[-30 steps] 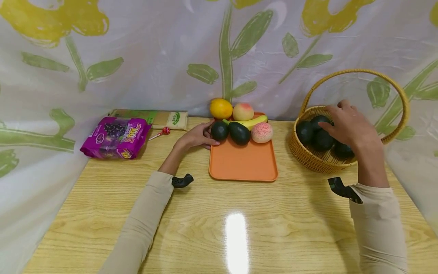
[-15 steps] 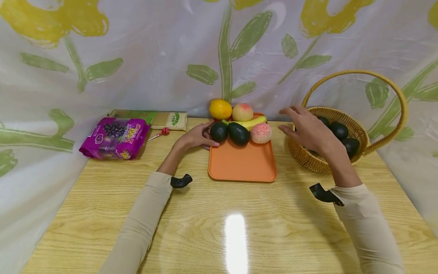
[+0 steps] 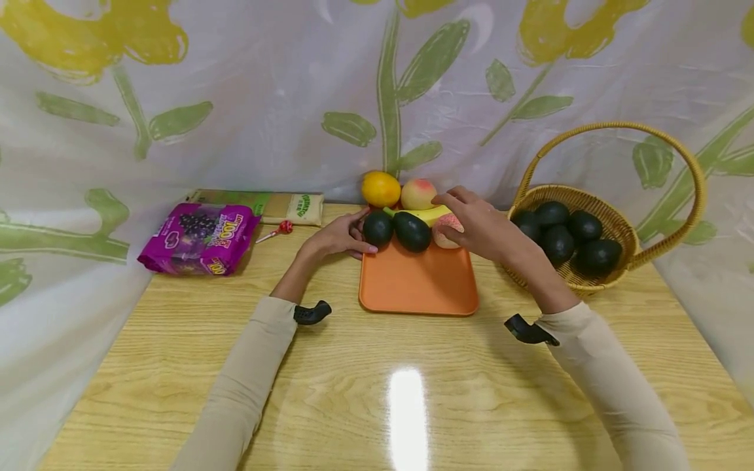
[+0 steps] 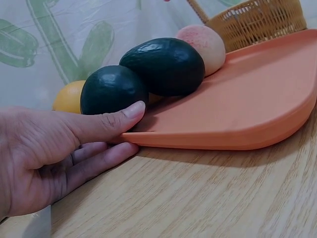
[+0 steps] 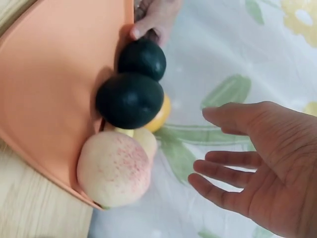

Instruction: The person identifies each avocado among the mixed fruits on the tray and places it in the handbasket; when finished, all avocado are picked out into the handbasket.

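Observation:
My left hand (image 3: pixel 337 235) pinches the left edge of an orange tray (image 3: pixel 418 286), thumb over the rim and fingers below, as the left wrist view shows. Beside its thumb sits a round dark avocado (image 4: pixel 111 91), touching a longer avocado (image 3: pixel 412 231). My right hand (image 3: pixel 483 226) holds nothing; its fingers are spread above the tray's right side, partly hiding a speckled pink peach (image 5: pixel 114 168) in the head view. A banana (image 3: pixel 421 214) lies behind the avocados. Farther back are a second peach (image 3: pixel 417 194) and a yellow-orange fruit (image 3: pixel 380 190).
To the right stands a wicker basket (image 3: pixel 627 239) with a tall handle, holding several dark avocados (image 3: pixel 597 258). On the left lie a purple grape-printed bag (image 3: pixel 200 237), a flat beige and green packet (image 3: pixel 283 207) and a red lollipop (image 3: pixel 285 226). A printed cloth hangs behind the table.
My right hand has moved left from above the basket to the tray's right side, baring the avocados in the basket. My left hand stays at the tray edge.

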Demonstrator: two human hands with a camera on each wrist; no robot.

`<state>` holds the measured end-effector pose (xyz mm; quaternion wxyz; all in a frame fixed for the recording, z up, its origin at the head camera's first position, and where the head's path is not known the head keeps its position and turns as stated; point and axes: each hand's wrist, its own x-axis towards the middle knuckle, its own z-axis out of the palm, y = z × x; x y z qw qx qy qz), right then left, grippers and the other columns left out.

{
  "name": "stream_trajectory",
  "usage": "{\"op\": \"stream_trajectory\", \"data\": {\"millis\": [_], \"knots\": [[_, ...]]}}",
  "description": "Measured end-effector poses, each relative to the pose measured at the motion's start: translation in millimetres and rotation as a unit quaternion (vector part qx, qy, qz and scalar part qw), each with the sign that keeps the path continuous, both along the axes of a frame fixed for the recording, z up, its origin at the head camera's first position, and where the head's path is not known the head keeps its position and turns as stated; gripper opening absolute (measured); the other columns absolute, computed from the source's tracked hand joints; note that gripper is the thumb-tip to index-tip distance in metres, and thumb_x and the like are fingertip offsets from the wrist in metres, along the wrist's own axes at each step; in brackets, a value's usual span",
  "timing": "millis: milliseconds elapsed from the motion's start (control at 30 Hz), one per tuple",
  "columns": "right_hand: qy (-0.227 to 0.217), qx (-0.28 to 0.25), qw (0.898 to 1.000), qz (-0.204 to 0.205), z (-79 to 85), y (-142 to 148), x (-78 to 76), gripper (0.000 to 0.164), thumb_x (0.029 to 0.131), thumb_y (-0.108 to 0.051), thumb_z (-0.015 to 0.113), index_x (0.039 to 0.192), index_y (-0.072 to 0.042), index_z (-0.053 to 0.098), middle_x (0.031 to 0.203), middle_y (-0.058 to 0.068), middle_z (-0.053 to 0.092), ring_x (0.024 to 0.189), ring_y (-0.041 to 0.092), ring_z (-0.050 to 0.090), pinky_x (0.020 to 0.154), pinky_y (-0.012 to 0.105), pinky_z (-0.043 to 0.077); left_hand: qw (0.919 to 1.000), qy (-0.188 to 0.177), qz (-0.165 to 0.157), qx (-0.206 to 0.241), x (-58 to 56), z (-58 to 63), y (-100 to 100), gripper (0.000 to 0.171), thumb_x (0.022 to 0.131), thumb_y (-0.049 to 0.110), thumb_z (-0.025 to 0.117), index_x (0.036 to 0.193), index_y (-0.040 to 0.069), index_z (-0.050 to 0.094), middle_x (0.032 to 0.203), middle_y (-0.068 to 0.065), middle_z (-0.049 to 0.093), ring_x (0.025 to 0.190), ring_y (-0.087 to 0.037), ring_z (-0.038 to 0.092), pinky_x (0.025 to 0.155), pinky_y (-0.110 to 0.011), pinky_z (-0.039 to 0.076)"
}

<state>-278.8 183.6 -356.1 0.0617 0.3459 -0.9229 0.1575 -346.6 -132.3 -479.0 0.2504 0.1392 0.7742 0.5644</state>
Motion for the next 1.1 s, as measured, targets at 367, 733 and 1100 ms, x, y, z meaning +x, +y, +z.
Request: {"op": "stream_trajectory", "data": {"millis": [367,733,1100], "knots": [[-0.034,0.020,0.999,0.035,-10.2,-21.7,-13.5,0.055,0.092,-0.006,0.077,0.143,-0.003,0.056,0.136,0.026,0.055,0.115,0.042,0.061,0.099,0.053,0.057,1.0000,0.007,0.005,0.000,-1.3,1.3,-1.3,0.107,0.091,0.009,0.081,0.170,0.023,0.010,0.085,-0.006,0.058,0.073,-0.014,0.069,0.072,-0.029,0.066],[-0.042,0.038,0.998,0.039,-22.9,-37.0,-22.6,0.059,0.090,-0.005,0.081,0.144,-0.004,0.057,0.136,0.024,0.054,0.105,0.037,0.064,0.091,0.049,0.061,0.9997,0.023,-0.001,-0.012,-1.8,2.4,0.1,0.105,0.091,0.012,0.081,0.170,0.023,0.012,0.085,-0.007,0.058,0.072,-0.014,0.068,0.072,-0.029,0.066],[-0.051,0.076,0.995,0.041,-30.7,-47.7,-23.7,0.059,0.092,-0.009,0.080,0.146,-0.005,0.055,0.139,0.025,0.052,0.109,0.038,0.063,0.091,0.047,0.061,0.9997,0.016,-0.001,-0.020,-1.6,-2.3,-0.3,0.107,0.090,0.013,0.083,0.170,0.025,0.012,0.089,-0.009,0.057,0.074,-0.015,0.067,0.073,-0.030,0.067]]}}
